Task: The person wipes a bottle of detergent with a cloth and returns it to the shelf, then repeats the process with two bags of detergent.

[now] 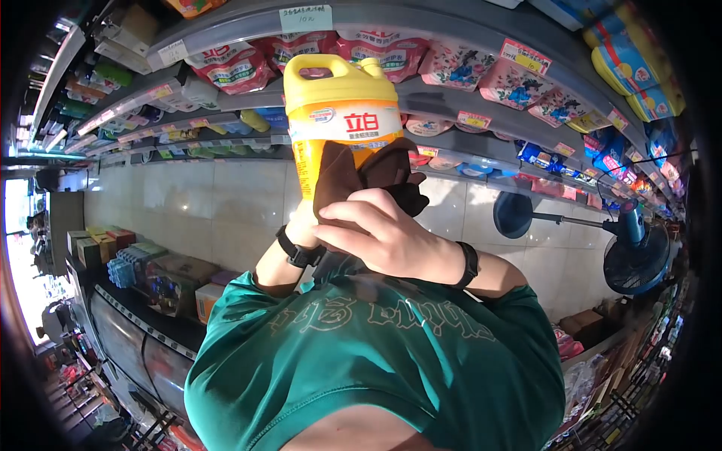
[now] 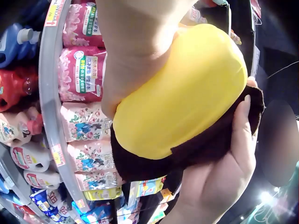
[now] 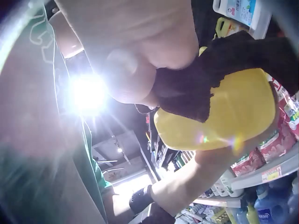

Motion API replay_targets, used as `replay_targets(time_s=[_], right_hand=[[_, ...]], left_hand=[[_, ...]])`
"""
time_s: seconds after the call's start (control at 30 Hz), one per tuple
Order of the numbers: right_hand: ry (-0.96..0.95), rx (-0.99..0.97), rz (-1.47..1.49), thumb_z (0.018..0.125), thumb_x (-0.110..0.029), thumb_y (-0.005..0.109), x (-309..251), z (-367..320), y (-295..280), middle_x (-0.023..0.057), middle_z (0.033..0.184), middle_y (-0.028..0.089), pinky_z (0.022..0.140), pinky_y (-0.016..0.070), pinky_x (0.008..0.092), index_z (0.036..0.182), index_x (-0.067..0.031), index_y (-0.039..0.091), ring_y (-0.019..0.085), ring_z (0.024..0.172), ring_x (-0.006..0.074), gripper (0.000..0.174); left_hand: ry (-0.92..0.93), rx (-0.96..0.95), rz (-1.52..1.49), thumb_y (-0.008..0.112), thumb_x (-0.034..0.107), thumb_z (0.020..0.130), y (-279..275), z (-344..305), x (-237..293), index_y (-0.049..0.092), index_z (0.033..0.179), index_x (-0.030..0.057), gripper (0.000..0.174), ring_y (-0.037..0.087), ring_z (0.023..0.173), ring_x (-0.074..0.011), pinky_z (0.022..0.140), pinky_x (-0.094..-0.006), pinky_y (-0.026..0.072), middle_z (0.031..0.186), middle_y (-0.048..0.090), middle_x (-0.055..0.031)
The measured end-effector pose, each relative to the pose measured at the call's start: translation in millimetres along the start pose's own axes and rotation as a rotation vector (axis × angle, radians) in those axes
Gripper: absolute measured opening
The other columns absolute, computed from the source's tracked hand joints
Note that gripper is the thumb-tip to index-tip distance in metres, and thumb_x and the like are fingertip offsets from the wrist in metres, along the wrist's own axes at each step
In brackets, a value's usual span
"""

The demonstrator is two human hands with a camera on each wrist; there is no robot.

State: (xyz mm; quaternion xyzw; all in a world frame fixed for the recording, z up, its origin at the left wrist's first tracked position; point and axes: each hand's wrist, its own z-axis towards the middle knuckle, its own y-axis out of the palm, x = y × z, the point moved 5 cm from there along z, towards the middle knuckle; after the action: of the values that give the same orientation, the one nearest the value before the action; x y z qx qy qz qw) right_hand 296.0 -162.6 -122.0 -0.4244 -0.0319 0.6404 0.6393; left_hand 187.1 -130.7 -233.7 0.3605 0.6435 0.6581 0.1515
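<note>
A yellow jug of dish detergent (image 1: 342,113) with a white and red label stands upright before me, its handle and cap at the top. My left hand (image 1: 303,225) holds it low on its left side; the fingers are mostly hidden behind the jug. The left wrist view shows the jug's yellow base (image 2: 187,88) with the left hand (image 2: 140,51) against it. With my right hand (image 1: 387,234) I grip a dark brown cloth (image 1: 338,177), which lies over the jug's lower front. In the right wrist view the cloth (image 3: 187,93) hangs across the base from my right fingers.
Store shelves (image 1: 421,37) with pink detergent pouches (image 1: 233,69) run just beyond the jug. To the right stands a floor fan (image 1: 638,259). Boxes and a dark counter (image 1: 135,323) are at the left. Pale floor tiles (image 1: 241,188) lie below.
</note>
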Motion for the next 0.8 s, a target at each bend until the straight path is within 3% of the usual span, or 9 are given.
replay_targets(time_s=[0.13,0.17,0.27,0.4,0.53,0.67,0.8], right_hand=[[0.056,0.012,-0.012,0.074,-0.003,0.073,9.8,-5.6,-4.8,0.0062,0.115,0.059,0.087,0.0471,0.0372,0.112,-0.0085,0.069,0.053,0.100,0.0264,0.039],[0.083,0.104,-0.083,0.079,-0.008,0.068,16.9,-15.5,-11.2,0.0058,0.114,0.058,0.087,0.0455,0.0373,0.112,-0.0088,0.067,0.054,0.099,0.0253,0.033],[0.225,0.204,-0.134,0.071,0.003,0.074,38.1,-29.8,-22.6,0.0089,0.114,0.058,0.086,0.0462,0.0391,0.110,-0.0079,0.067,0.055,0.098,0.0279,0.041],[0.480,0.331,0.151,0.076,0.015,0.064,63.7,-44.6,-26.2,0.0143,0.116,0.051,0.085,0.0521,0.0357,0.114,-0.0039,0.062,0.060,0.098,0.0276,0.043],[0.358,0.305,0.003,0.081,0.018,0.060,62.2,-18.6,-42.0,0.0142,0.119,0.046,0.081,0.0548,0.0328,0.116,-0.0022,0.060,0.063,0.094,0.0240,0.041],[0.354,0.383,0.042,0.083,0.017,0.059,75.1,-1.1,-52.3,0.0142,0.120,0.044,0.080,0.0553,0.0320,0.117,-0.0016,0.059,0.063,0.094,0.0237,0.038],[0.354,0.363,-0.037,0.085,0.011,0.060,96.5,14.0,-65.8,0.0149,0.117,0.050,0.085,0.0517,0.0335,0.115,-0.0027,0.060,0.061,0.100,0.0290,0.033]], left_hand=[[0.021,0.001,0.013,0.029,0.079,0.089,-1.5,-3.4,4.2,0.031,0.151,0.0150,0.089,0.047,0.130,-0.0327,0.108,-0.0493,0.0386,0.147,0.043,-0.0138],[0.031,0.005,0.018,0.029,0.079,0.089,-2.6,-5.3,6.6,0.031,0.151,0.0149,0.089,0.047,0.130,-0.0326,0.108,-0.0492,0.0389,0.146,0.043,-0.0138],[0.062,0.012,0.031,0.029,0.078,0.089,-3.3,-9.5,13.8,0.032,0.150,0.0145,0.088,0.048,0.129,-0.0323,0.107,-0.0489,0.0397,0.146,0.044,-0.0137],[0.083,0.012,0.035,0.030,0.078,0.090,-5.0,-5.2,16.4,0.033,0.150,0.0139,0.088,0.049,0.128,-0.0320,0.106,-0.0485,0.0408,0.145,0.045,-0.0136],[0.092,0.008,0.029,0.030,0.077,0.090,-6.8,12.9,14.5,0.034,0.149,0.0134,0.087,0.051,0.127,-0.0317,0.105,-0.0481,0.0418,0.144,0.046,-0.0135],[0.105,0.013,0.024,0.031,0.077,0.090,-9.9,33.2,11.5,0.035,0.149,0.0128,0.087,0.052,0.125,-0.0313,0.105,-0.0477,0.0429,0.143,0.047,-0.0134],[0.098,0.014,0.023,0.031,0.077,0.090,-8.0,34.9,4.7,0.036,0.148,0.0123,0.087,0.053,0.124,-0.0310,0.104,-0.0473,0.0440,0.142,0.048,-0.0133]])
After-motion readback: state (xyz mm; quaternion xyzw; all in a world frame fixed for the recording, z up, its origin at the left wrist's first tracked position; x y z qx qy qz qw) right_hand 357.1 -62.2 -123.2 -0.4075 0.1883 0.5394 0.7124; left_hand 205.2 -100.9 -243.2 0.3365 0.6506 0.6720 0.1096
